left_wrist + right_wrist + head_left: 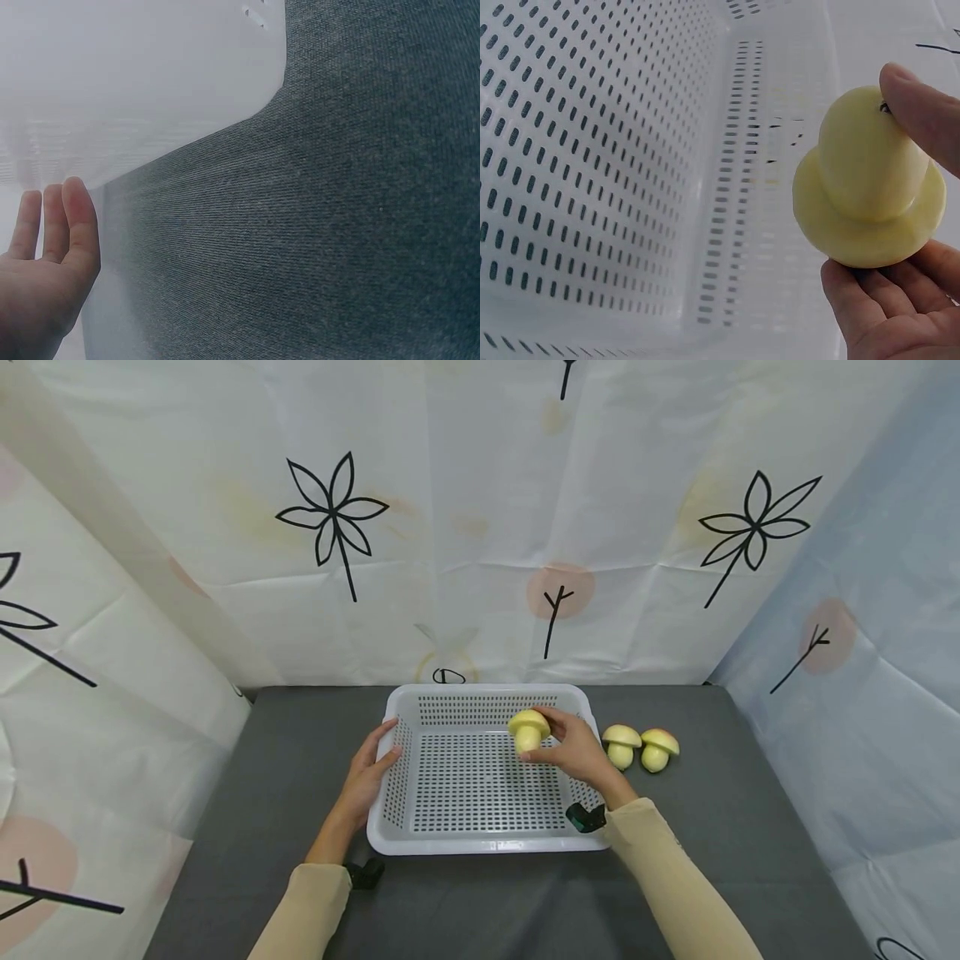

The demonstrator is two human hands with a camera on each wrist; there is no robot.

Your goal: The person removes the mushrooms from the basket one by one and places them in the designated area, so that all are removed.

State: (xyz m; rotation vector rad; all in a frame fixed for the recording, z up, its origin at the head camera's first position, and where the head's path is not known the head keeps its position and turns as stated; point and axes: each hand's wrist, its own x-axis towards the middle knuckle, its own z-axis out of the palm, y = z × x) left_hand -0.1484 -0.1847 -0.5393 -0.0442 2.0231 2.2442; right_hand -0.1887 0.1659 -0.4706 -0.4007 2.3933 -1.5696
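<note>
A white plastic basket (491,845) with a slotted floor and walls sits on the dark grey table. My left hand (365,782) grips its left rim, thumb over the inner side; in the left wrist view the fingers (79,217) lie along the outer wall. Over the right half of the basket, my right hand (573,747) pinches a pale yellow toy mushroom (528,731) with its cap up. The right wrist view shows the thumb on the end of the mushroom's stem (870,161) and the other fingers at the cap.
Two more toy mushrooms, one with a yellow cap (621,737) and one with a reddish-yellow cap (658,743), stand side by side just right of the basket. White patterned cloth (465,527) hangs behind the table (720,877) and along both sides.
</note>
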